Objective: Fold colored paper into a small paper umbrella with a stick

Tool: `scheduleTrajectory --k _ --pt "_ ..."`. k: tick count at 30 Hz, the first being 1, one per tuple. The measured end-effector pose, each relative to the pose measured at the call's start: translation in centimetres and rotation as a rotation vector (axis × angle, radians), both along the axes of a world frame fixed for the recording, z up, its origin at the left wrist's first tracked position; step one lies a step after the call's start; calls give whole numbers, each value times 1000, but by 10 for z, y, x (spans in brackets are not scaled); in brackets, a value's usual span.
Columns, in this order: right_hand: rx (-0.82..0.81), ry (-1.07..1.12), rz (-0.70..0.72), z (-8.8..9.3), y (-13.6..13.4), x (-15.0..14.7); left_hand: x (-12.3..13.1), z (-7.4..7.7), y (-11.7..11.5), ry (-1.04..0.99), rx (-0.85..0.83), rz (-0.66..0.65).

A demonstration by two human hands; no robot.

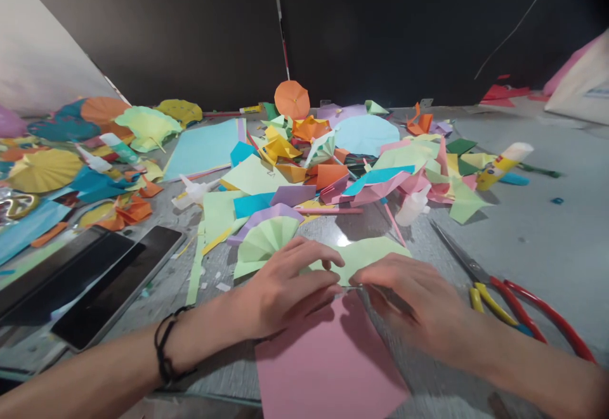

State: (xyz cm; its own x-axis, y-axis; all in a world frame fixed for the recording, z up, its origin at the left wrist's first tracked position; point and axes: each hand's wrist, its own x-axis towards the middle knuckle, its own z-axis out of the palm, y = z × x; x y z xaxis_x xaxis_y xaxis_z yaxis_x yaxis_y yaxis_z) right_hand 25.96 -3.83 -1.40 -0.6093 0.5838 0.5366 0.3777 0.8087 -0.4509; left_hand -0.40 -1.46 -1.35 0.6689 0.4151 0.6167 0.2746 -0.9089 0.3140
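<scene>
My left hand point(290, 286) and my right hand point(409, 308) meet at the middle of the table. Their fingertips pinch the lower edge of a pale green paper sheet point(361, 257). A pink paper sheet point(328, 362) lies beneath both hands, with its upper corner hidden by them. Just beyond my left hand sits a pleated pale green paper fan point(266, 248). Red-handled scissors point(521, 308) lie to the right of my right hand, with their blades pointing away from me.
Heaps of coloured paper scraps, folded pieces and paper parasols point(45, 170) spread across the far table. A yellow glue stick point(502, 167) lies at right. Several dark tablets point(114, 286) lie at left. A yellow-handled tool point(490, 303) lies under the scissors. A dark wall point(380, 26) stands behind.
</scene>
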Motion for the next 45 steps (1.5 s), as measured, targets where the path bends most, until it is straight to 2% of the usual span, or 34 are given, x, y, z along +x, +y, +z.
scheduleTrajectory --k 3,10,18,22,28,33,36,41,45 --pt "2 -18 -17 1 1 0 -2 -1 2 -37 -76 5" --pt "-1 6 -29 0 -1 0 -8 11 1 9 -212 -21" --pt "-25 -19 -48 -3 2 2 -4 0 5 1 -70 24" --pt "-74 -63 -66 0 2 2 -4 0 6 -19 -84 20" --pt "-37 -49 -86 -1 5 -1 -5 9 4 -30 -165 15" --pt "-64 -122 -87 -1 5 -1 -5 4 6 4 -90 50" --pt "-74 -227 -74 0 7 -1 -5 2 7 20 -114 48" --pt "-22 -291 -44 -1 11 0 -7 5 8 76 -185 12" --pt "42 -291 -57 2 11 1 -7 7 6 30 -151 -39"
